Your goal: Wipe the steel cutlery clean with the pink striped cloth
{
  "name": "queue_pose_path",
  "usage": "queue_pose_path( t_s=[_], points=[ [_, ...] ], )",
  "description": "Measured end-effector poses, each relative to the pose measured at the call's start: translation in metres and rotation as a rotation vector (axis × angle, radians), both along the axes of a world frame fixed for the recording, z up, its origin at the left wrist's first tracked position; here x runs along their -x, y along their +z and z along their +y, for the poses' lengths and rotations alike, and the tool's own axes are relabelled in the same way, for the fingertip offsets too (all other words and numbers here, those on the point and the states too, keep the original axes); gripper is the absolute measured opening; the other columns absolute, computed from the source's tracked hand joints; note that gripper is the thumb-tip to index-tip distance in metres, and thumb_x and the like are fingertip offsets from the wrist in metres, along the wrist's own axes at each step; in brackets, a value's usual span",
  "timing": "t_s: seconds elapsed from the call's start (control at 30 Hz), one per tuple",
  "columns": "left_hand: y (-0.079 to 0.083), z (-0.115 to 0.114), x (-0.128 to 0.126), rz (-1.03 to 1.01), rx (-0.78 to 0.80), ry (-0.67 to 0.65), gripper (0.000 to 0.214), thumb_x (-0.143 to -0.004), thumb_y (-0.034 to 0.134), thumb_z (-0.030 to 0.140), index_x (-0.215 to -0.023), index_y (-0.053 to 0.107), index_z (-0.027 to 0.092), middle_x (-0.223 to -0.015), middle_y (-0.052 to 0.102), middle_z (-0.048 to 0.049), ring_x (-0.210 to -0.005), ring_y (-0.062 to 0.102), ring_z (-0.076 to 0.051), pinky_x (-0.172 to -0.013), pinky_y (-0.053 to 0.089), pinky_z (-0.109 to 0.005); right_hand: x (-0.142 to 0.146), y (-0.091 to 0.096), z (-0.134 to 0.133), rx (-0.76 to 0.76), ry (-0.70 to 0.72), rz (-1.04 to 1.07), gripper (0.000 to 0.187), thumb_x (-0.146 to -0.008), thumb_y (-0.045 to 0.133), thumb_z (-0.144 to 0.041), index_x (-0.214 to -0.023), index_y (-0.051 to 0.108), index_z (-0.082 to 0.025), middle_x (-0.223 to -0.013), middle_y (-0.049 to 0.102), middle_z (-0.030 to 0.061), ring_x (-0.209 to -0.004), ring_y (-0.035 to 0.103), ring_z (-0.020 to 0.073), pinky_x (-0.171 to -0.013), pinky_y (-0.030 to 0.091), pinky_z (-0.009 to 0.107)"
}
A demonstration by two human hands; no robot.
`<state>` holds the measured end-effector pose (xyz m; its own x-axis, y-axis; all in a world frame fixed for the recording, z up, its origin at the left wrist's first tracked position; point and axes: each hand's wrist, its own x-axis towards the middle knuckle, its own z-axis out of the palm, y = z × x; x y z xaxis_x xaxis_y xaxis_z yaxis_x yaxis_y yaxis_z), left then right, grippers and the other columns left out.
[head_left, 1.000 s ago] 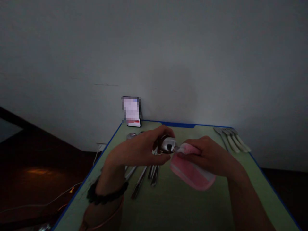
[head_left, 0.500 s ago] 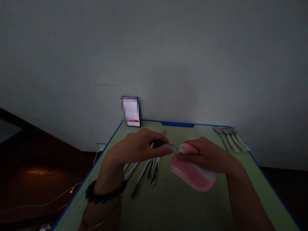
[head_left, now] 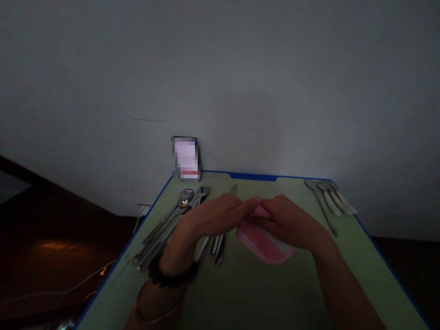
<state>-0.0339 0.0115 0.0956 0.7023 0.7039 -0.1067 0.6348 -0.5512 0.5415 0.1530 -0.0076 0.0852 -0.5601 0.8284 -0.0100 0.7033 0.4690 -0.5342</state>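
Over the middle of the table, my left hand (head_left: 222,214) is closed with its fingertips against a pink and white cloth (head_left: 266,245). The piece of metal cutlery seen in that hand a moment ago is now hidden by the fingers and cloth, so its kind does not show. My right hand (head_left: 290,222) grips the cloth, whose loose part hangs below the fingers. Partly behind my left forearm lie several spoons (head_left: 187,194). Several more metal handles (head_left: 218,250) lie below my left hand, and a knife blade (head_left: 234,189) shows just beyond it.
At the table's right side lie a metal fork (head_left: 323,208) and several forks with pale handles (head_left: 332,202). A lit phone (head_left: 187,158) leans against the wall (head_left: 275,82) at the back left. The green table (head_left: 268,298) has a blue edge. A white cable (head_left: 68,292) runs at left.
My left hand has moved right and met my right hand at the cloth, covering the cutlery between them. The cloth has shifted slightly left. More of the spoons now shows.
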Motion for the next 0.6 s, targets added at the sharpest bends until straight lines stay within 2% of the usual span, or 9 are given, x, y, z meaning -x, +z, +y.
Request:
queue_pose_path(
  t_s=[0.13, 0.2, 0.3, 0.37, 0.47, 0.6],
  points=[
    [-0.006, 0.001, -0.004, 0.017, 0.128, 0.072, 0.047, -0.093, 0.025, 0.042, -0.067, 0.055, 0.017, -0.052, 0.049, 0.0015, -0.050, 0.048, -0.011, -0.053, 0.033, -0.025, 0.005, -0.007, 0.000, -0.096, -0.065, -0.092, 0.026, -0.086, 0.047, -0.038, -0.080, 0.063, -0.018, -0.073, 0.066, 0.0040, -0.063, 0.056, 0.0132, -0.060, 0.033, 0.025],
    [-0.009, 0.003, -0.001, 0.040, 0.127, 0.061, 0.046, -0.093, 0.025, 0.040, -0.070, 0.057, 0.016, -0.048, 0.047, 0.0019, -0.047, 0.048, -0.011, -0.053, 0.034, -0.025, 0.009, -0.010, -0.001, -0.156, -0.115, -0.163, 0.031, -0.086, 0.045, -0.042, -0.078, 0.064, -0.018, -0.071, 0.067, 0.0054, -0.062, 0.057, 0.0150, -0.058, 0.031, 0.027],
    [-0.011, 0.006, 0.007, 0.057, -0.051, -0.004, 0.031, -0.090, 0.032, 0.034, -0.094, 0.058, 0.017, -0.058, 0.054, -0.0001, -0.056, 0.052, -0.014, -0.057, 0.035, -0.025, 0.017, -0.013, -0.001, -0.219, -0.179, -0.227, 0.038, -0.087, 0.041, -0.047, -0.079, 0.064, -0.018, -0.071, 0.067, 0.0075, -0.062, 0.058, 0.0171, -0.055, 0.029, 0.028],
    [-0.010, 0.009, 0.012, 0.063, -0.174, -0.067, 0.025, -0.088, 0.037, 0.028, -0.104, 0.054, 0.020, -0.067, 0.056, -0.0013, -0.063, 0.053, -0.016, -0.059, 0.035, -0.025, 0.021, -0.014, 0.000, -0.231, -0.185, -0.218, 0.035, -0.087, 0.041, -0.044, -0.082, 0.064, -0.018, -0.074, 0.068, 0.0074, -0.064, 0.059, 0.0172, -0.057, 0.030, 0.028],
    [-0.008, 0.012, 0.014, 0.076, -0.198, -0.094, 0.022, -0.089, 0.034, 0.025, -0.095, 0.055, 0.020, -0.064, 0.053, 0.0000, -0.060, 0.049, -0.014, -0.056, 0.033, -0.024, 0.020, -0.017, 0.003, -0.212, -0.143, -0.168, 0.028, -0.087, 0.044, -0.038, -0.080, 0.063, -0.019, -0.076, 0.068, 0.0054, -0.068, 0.059, 0.0159, -0.061, 0.031, 0.027],
    [-0.010, 0.017, 0.022, 0.052, -0.088, -0.071, 0.023, -0.089, 0.034, 0.028, -0.082, 0.054, 0.019, -0.056, 0.047, 0.0027, -0.051, 0.042, -0.011, -0.051, 0.029, -0.022, 0.009, -0.019, 0.007, -0.179, -0.078, -0.082, 0.028, -0.087, 0.045, -0.037, -0.073, 0.061, -0.018, -0.070, 0.065, 0.0021, -0.062, 0.054, 0.0119, -0.060, 0.030, 0.025]
  ],
)
